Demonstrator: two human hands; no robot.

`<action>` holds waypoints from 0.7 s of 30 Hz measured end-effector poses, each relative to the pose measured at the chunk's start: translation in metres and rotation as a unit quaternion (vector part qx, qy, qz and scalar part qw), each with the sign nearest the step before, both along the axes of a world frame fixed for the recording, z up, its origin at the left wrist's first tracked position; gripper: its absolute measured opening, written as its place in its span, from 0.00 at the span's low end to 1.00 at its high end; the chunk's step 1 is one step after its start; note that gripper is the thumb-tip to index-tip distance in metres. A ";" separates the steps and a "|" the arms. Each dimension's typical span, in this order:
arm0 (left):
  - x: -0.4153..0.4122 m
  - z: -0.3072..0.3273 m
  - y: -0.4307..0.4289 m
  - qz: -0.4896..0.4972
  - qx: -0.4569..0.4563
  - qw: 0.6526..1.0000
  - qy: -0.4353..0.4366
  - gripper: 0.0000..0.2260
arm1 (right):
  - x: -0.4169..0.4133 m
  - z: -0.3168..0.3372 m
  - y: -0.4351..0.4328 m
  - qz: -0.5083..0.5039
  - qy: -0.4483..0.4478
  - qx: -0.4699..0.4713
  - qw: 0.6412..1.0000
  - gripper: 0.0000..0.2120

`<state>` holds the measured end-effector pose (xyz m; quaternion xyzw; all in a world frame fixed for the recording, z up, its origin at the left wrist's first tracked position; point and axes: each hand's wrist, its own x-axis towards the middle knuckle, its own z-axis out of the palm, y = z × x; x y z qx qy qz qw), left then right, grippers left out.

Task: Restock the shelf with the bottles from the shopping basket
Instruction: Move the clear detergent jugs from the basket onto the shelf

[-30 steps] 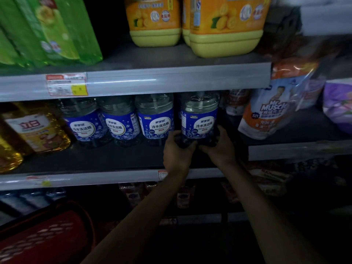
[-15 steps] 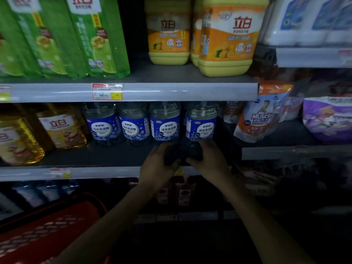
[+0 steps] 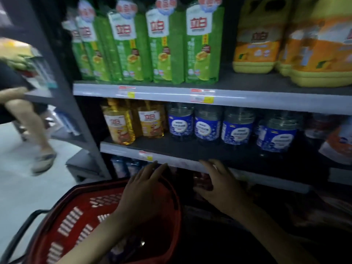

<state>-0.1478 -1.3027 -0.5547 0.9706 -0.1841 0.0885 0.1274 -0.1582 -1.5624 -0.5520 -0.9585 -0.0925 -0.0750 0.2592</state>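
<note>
Several clear bottles with blue labels stand in a row on the middle shelf; the rightmost one stands a little apart. My left hand hovers open over the red shopping basket, fingers spread, holding nothing. My right hand is open too, just below the shelf's front edge and to the right of the basket. The basket's inside is dark; something pale shows at its bottom, too blurred to name.
Yellow bottles stand left of the blue ones. Green packs and orange-yellow jugs fill the upper shelf. A person's legs are in the aisle at left. A refill pouch sits at far right.
Both hands let go of the rightmost blue bottle and drew back and down from the shelf. My view swung left, bringing the basket and the aisle into sight.
</note>
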 end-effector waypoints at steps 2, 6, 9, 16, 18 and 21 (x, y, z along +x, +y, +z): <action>-0.006 -0.009 0.037 0.022 0.005 1.000 -0.012 0.38 | 0.004 -0.006 0.023 0.028 0.006 -0.026 0.999 0.39; -0.020 -0.036 0.106 0.083 0.026 0.996 -0.001 0.37 | 0.008 -0.021 0.070 0.088 0.042 -0.072 0.993 0.40; -0.036 -0.059 0.147 0.118 0.065 0.990 0.034 0.37 | 0.010 -0.043 0.103 0.150 0.090 -0.099 0.980 0.40; -0.045 -0.132 0.206 0.112 0.205 0.962 0.144 0.36 | 0.015 -0.110 0.158 0.262 0.159 -0.213 0.927 0.37; -0.036 -0.148 0.209 0.097 0.236 0.950 0.180 0.37 | 0.016 -0.129 0.168 0.270 0.178 -0.233 0.917 0.34; -0.020 -0.169 0.211 0.062 0.276 0.930 0.233 0.38 | 0.013 -0.153 0.179 0.263 0.207 -0.244 0.910 0.29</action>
